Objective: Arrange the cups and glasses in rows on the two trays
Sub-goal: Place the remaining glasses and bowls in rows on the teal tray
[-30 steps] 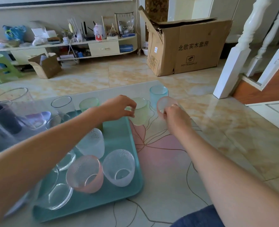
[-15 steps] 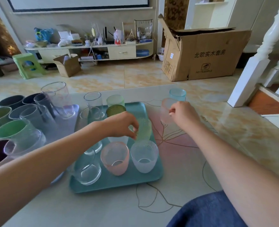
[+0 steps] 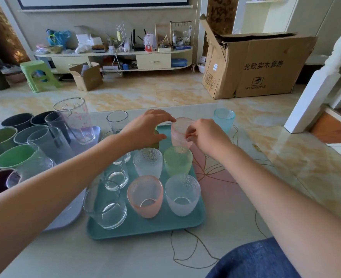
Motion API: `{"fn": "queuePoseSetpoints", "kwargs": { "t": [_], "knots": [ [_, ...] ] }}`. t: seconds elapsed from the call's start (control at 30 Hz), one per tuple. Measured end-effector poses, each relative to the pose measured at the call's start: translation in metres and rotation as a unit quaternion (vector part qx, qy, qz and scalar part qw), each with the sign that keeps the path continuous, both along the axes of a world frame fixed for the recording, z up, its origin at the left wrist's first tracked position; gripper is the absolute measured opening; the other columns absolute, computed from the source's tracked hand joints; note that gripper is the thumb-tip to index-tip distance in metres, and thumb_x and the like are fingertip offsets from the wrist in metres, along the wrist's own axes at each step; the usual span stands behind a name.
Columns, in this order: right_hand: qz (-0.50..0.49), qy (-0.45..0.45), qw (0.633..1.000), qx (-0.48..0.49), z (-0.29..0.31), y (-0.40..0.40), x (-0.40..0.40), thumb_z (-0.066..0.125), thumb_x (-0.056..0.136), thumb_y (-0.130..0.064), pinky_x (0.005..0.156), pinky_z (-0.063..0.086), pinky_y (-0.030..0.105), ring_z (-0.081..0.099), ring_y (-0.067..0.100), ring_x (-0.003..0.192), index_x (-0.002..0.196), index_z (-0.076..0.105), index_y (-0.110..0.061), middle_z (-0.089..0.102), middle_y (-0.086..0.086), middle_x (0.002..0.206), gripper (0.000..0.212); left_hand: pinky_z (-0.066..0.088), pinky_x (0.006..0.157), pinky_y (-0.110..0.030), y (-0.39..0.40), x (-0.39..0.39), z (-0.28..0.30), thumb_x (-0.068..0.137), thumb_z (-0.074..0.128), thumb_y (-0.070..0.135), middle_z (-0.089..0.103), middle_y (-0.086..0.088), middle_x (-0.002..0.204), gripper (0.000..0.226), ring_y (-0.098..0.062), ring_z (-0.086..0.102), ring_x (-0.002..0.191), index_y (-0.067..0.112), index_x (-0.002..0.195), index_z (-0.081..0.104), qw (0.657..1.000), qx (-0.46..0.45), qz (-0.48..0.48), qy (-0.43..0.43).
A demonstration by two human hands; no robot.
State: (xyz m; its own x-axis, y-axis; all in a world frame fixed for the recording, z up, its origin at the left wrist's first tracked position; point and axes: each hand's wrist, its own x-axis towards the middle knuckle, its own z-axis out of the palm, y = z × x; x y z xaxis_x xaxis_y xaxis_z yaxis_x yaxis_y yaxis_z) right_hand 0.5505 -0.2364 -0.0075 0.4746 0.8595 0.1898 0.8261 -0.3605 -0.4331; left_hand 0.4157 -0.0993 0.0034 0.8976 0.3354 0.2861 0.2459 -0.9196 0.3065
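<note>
The right hand (image 3: pixel 206 135) pinches a pale pink textured cup (image 3: pixel 180 133) between thumb and fingers, holding it upright over the far right corner of the teal tray (image 3: pixel 145 227). The left hand (image 3: pixel 145 128) reaches in beside it, fingers curved over the cup's rim and just touching it; whether they actually grip it I cannot tell. Under that hand a dark green cup (image 3: pixel 156 141) is mostly hidden.

On the teal tray stand a frosted clear cup (image 3: pixel 148 162) and a light green cup (image 3: pixel 178 161) side by side, and nearer, a pink cup (image 3: pixel 145 196) and a white frosted cup (image 3: pixel 182 194) (two neat pairs). Clear glasses (image 3: pixel 105 203) line the tray's left side. A blue cup (image 3: pixel 224 119) stands apart on the worktop (image 3: pixel 265 177). To the left, a grey tray (image 3: pixel 65 217) holds darker cups and tall glasses.
</note>
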Motion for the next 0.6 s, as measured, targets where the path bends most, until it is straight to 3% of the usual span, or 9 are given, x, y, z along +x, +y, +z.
{"fn": "queuePoseSetpoints", "kwargs": {
  "t": [0.13,0.33,0.4,0.6],
  "knots": [
    [0.022,-0.024,0.999,0.012,0.001,0.009,-0.005,0.056,0.085,0.0,0.08,0.056,0.037,0.067,0.025,0.079,0.088,0.073,-0.008,0.071,0.008,0.087,0.019,0.036,0.105,-0.044,0.003,0.014,-0.013,0.075,0.076,0.021,0.063,-0.005,0.123,0.035,-0.024,0.048,0.124,0.016,0.108,0.07,0.998,0.069,-0.009,-0.006],
    [0.027,-0.024,0.999,-0.005,-0.01,0.014,0.0,0.048,0.085,0.011,0.077,0.051,0.033,0.064,0.029,0.093,0.112,0.069,-0.011,0.068,0.011,0.108,0.04,0.024,0.105,-0.034,0.008,0.023,-0.027,0.078,0.07,0.033,0.063,0.0,0.12,0.03,-0.017,0.042,0.127,0.019,0.105,0.07,0.992,0.116,0.031,0.034],
    [0.022,-0.024,0.999,-0.005,-0.013,0.016,0.004,0.046,0.086,0.012,0.083,0.051,0.035,0.063,0.03,0.1,0.116,0.067,-0.013,0.067,0.012,0.116,0.045,0.024,0.104,-0.033,0.009,0.026,-0.029,0.078,0.07,0.035,0.064,0.002,0.119,0.03,-0.015,0.042,0.126,0.021,0.105,0.07,0.992,0.113,0.039,0.045],
    [-0.002,-0.01,1.0,-0.024,-0.021,0.018,0.017,0.042,0.083,0.012,0.091,0.051,0.04,0.061,0.031,0.107,0.112,0.068,-0.02,0.064,0.01,0.122,0.051,0.026,0.101,-0.034,0.011,0.029,-0.036,0.081,0.066,0.033,0.066,0.009,0.111,0.017,-0.013,0.044,0.12,0.027,0.096,0.071,0.985,0.137,0.03,0.097]
  ]
}}
